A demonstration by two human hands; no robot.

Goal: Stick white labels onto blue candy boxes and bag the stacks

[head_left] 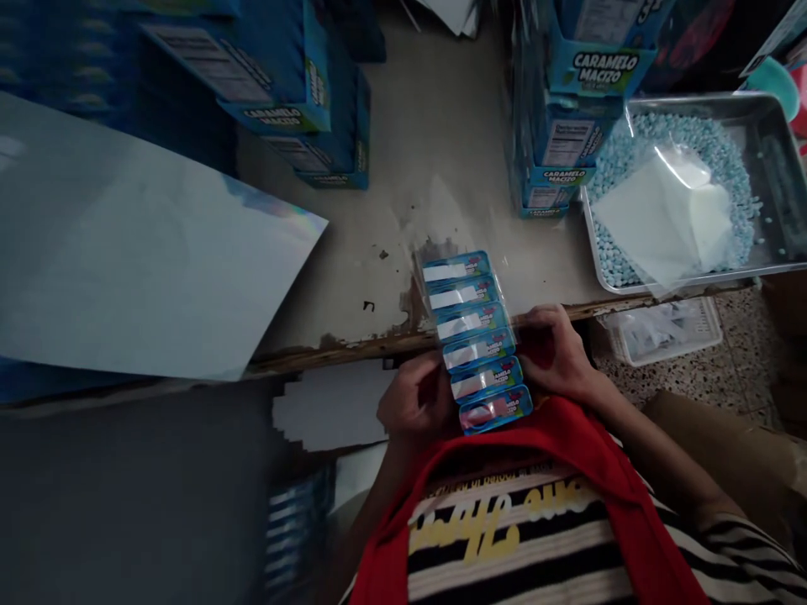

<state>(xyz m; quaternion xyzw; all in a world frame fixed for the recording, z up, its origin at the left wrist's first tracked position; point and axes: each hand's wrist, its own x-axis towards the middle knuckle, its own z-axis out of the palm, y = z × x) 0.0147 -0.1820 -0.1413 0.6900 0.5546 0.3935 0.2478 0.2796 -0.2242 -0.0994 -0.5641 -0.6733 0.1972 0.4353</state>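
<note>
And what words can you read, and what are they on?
"CARAMELO MACIZO": boxes stacked on the right.
"CARAMELO MACIZO": boxes stacked on the left.
"AMELO", cut off: small blue packs.
Too small: print on the white label panels.
Too unclear: yellow letters on the striped shirt.

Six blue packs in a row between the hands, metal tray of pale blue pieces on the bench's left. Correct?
No: head view shows the metal tray on the right. Six blue packs between left hand and right hand: correct.
</note>
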